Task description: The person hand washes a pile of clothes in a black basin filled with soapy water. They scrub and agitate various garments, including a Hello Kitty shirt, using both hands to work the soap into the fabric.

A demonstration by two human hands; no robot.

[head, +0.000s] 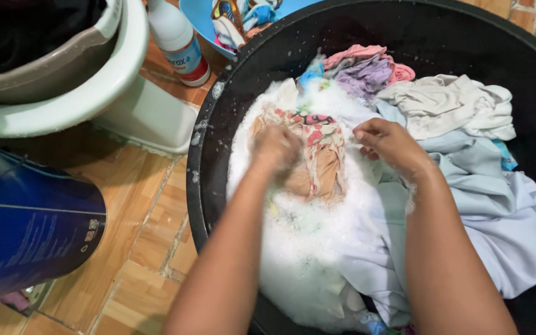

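A big black wash tub [218,105] holds wet clothes and thick white suds [299,248]. My left hand [274,149] is blurred and closed on a tan garment with a red floral print [317,155], in the middle of the foam. My right hand [389,144] grips the same garment's right edge with bent fingers. Pale blue cloth [497,205] lies under my right forearm. A crumpled white garment [448,102] and pink and purple pieces [367,68] lie at the tub's far side.
A white toilet bowl [94,87] stands at the upper left on an orange tiled floor [144,248]. A white bottle with a red base [178,40] stands behind it. A dark blue bucket [26,236] is at the left. A blue basin with clothes [237,15] sits at the top.
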